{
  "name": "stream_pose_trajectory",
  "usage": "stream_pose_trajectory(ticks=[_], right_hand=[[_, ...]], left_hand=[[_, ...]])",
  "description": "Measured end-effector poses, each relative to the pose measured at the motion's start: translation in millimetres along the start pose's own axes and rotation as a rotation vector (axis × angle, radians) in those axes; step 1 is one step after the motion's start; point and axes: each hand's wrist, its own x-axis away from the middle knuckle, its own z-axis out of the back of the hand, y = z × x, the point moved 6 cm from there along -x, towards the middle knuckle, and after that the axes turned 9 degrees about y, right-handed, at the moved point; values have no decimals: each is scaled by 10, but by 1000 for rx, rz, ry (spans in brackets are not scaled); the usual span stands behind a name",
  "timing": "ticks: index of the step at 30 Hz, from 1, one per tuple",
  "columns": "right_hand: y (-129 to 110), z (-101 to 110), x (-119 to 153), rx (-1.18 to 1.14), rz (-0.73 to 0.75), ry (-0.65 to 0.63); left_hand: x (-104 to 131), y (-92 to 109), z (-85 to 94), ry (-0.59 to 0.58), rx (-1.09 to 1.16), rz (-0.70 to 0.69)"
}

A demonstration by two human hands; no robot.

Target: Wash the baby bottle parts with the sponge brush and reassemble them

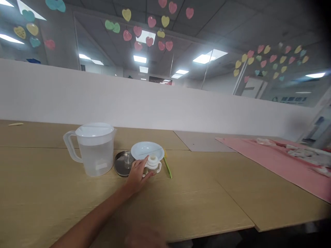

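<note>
Blurred, unreadable lettering (293,99) on glass (287,88).

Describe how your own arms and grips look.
The left grip is a bare hand with no glove visible. The left forearm is bare too: no sleeve, watch, cable or marking shows. The right grip is a blur at the bottom edge, too indistinct to describe.

Left of your left hand (137,175), the metal dish (119,169) and pitcher (95,156) block the way; the bowl (146,146) stands behind the lidded cup (152,164) it grips. From the right you can pass over bare table (201,189), past the green stick (168,167) beside the cup.
</note>
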Motion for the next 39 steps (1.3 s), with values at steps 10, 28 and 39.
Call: stream_pose_trajectory(ticks=[10, 28, 39], right_hand=[[1772, 115, -707, -102, -397, 395], [1688, 201, -462, 42, -297, 589], [1258, 62, -552, 174, 80, 407]], left_hand=[[2, -5, 18, 40, -12, -78], [-22, -1, 34, 37, -31, -50], [-20, -90, 26, 15, 64, 36]])
